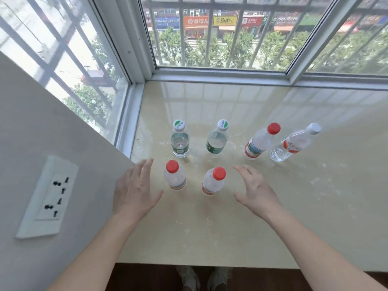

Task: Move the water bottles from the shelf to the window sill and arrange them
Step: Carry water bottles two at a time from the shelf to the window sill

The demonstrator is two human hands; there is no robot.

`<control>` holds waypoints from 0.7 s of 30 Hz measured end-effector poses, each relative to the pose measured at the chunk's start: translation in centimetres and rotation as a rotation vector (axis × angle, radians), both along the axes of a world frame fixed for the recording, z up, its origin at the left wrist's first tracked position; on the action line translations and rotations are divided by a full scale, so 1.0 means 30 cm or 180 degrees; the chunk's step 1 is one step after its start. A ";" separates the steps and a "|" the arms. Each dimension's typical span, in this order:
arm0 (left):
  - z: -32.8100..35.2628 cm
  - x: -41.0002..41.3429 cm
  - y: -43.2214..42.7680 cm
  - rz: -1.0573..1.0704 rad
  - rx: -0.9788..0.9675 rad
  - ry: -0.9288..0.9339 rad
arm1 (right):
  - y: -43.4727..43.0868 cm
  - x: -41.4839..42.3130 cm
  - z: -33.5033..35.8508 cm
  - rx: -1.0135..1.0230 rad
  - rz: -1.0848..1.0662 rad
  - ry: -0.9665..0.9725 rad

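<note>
Six water bottles stand upright on the window sill (pixel 231 227), none of them held, so the carrying part of the task looks largely done; no shelf is in view, so whether more bottles wait there cannot be told. The back row holds two green-labelled bottles (pixel 180 141) (pixel 217 139) with green-and-white caps, then a red-capped bottle (pixel 261 141) and, just beside it, a white-capped bottle (pixel 294 143) with a red label. In front stand two more red-capped bottles (pixel 174 175) (pixel 213 181), set roughly before the two green ones. The left hand (pixel 134 192) and the right hand (pixel 255 192) hover spread wide and empty on either side of this front pair, touching neither bottle. What remains, by judgement, is only tidying the rows, perhaps filling out the front one. The writing on the labels and caps is too small to read. A wall socket (pixel 49 198) sits on the left wall.
</note>
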State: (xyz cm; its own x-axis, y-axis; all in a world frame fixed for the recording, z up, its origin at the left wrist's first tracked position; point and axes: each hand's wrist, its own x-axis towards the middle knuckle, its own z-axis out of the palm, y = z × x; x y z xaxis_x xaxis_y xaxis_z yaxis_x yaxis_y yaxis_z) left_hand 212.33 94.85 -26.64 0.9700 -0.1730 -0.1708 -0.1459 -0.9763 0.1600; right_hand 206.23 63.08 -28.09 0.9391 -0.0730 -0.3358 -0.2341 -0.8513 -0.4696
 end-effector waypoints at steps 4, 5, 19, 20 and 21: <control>0.198 0.016 -0.010 -0.0151 0.0270 -0.0409 | -0.012 0.047 0.228 -0.0398 0.0298 -0.0364; 0.255 0.026 -0.017 -0.0174 0.0293 -0.0508 | -0.009 0.062 0.290 -0.0467 0.0355 -0.0521; 0.930 0.108 -0.262 -0.0462 -0.0037 -0.1746 | -0.044 0.243 0.943 -0.1130 0.0352 -0.2124; 0.952 0.104 -0.281 -0.0488 -0.0091 -0.1789 | -0.049 0.243 0.971 -0.1144 0.0324 -0.2182; 0.971 0.100 -0.300 -0.0509 -0.0143 -0.1820 | -0.054 0.239 0.994 -0.1164 0.0307 -0.2248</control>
